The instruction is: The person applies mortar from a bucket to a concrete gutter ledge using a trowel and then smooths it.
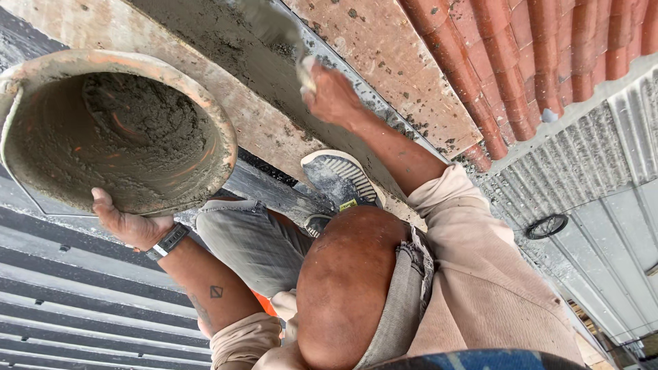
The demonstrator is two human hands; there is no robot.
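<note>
Orange round plastic bucket (116,130) of grey wet mortar, left hand (130,223) gripping its lower rim. Right hand (332,96) closed on a mortar-smeared metal trowel (274,27), pressed to the grey mortar strip (226,48) along the ledge edge beside red clay roof tiles (534,55).

soft, even daylight with faint shadows; sharp throughout, slight wide-angle bending at the edges.

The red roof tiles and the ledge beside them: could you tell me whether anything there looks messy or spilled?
Yes. Grey mortar specks are spattered over the red tiles and the flat reddish ledge, near the right hand holding the trowel.
</note>
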